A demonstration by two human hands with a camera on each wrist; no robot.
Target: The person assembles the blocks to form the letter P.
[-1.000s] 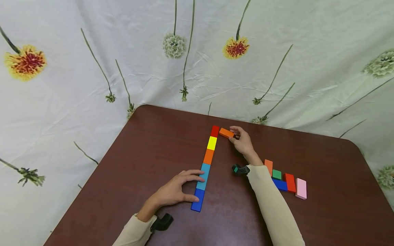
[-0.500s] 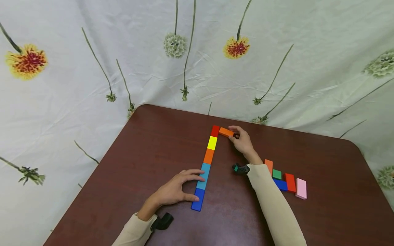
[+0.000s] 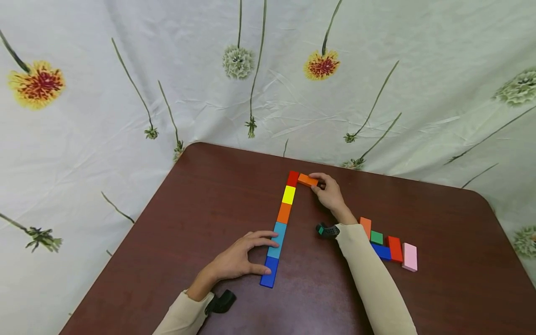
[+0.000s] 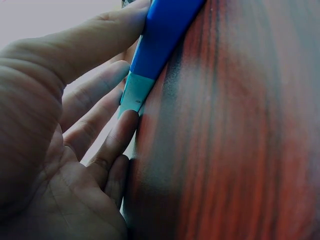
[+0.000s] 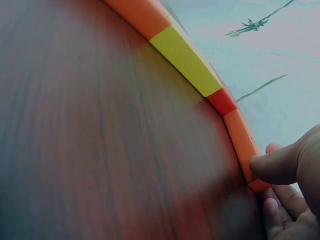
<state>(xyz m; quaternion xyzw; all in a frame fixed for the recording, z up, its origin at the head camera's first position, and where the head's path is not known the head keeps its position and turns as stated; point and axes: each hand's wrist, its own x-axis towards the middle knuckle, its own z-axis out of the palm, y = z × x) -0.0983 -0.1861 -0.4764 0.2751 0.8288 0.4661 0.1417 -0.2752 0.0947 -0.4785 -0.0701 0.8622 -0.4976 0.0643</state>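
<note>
Farthest left of the left hand, a pale cloth [image 3: 83, 139] printed with flowers hangs past the edge of the dark reddish-brown table [image 3: 167, 223]. Just behind the left hand [image 3: 234, 261] are a cream left sleeve [image 3: 180, 316] and a black wrist device [image 3: 224, 301]. The left hand lies loosely spread, gripping nothing firmly: its thumb touches a dark blue block [image 3: 269, 280], while fingers reach over a light blue block [image 3: 281, 238], partly covering it.

From under this hand a straight row slants away, blocks end to end: dark blue, light blue, then an orange row block [image 3: 284, 213], a yellow block [image 3: 288, 195] and a red block [image 3: 293, 178] at the far end.

Just left of the right hand's fingertips is the held orange block [image 3: 307, 180], plain, smooth and oblong, lying flat and angled off the row. The right hand [image 3: 332, 194] pinches its outer end between thumb and fingers; its other end is right beside the red block.

Behind the right hand, the right sleeve [image 3: 372, 274] partly blocks the view of a loose group to its right: a paler orange block [image 3: 365, 227], a small green block [image 3: 377, 237], a blue block [image 3: 382, 252], a longer red block [image 3: 395, 249] and, outermost, a pink block [image 3: 410, 257].
</note>
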